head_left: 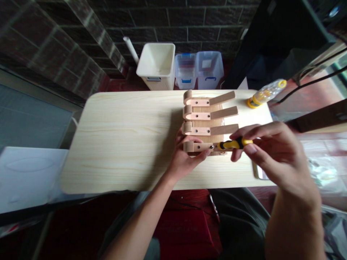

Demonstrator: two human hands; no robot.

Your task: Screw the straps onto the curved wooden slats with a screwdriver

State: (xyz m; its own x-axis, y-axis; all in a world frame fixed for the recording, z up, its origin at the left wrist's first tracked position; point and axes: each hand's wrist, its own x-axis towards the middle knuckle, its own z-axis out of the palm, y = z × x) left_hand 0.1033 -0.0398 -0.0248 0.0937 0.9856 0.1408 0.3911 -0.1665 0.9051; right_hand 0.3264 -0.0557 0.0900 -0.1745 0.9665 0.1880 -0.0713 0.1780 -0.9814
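A wooden rack (205, 138) lies on the table, with several curved wooden hooks set in a row across its board. Dark screw heads show in the flat part of each hook. My left hand (182, 160) is closed around the nearest hook (204, 147), fingers behind it and thumb along its front side. Between the thumb and fingers of my right hand (279, 153) is a yellow and black screwdriver (230, 144). It points left, its tip at or very near a screw (212, 147) in that hook; exact contact is hard to make out.
A clear bottle-shaped case with yellow ends (267, 94) stands at the table's (121, 141) back right corner. A phone-like object (261, 172) is partly behind my right hand. Beyond the far edge stand a cream bin (157, 77) and two clear plastic boxes (185, 74).
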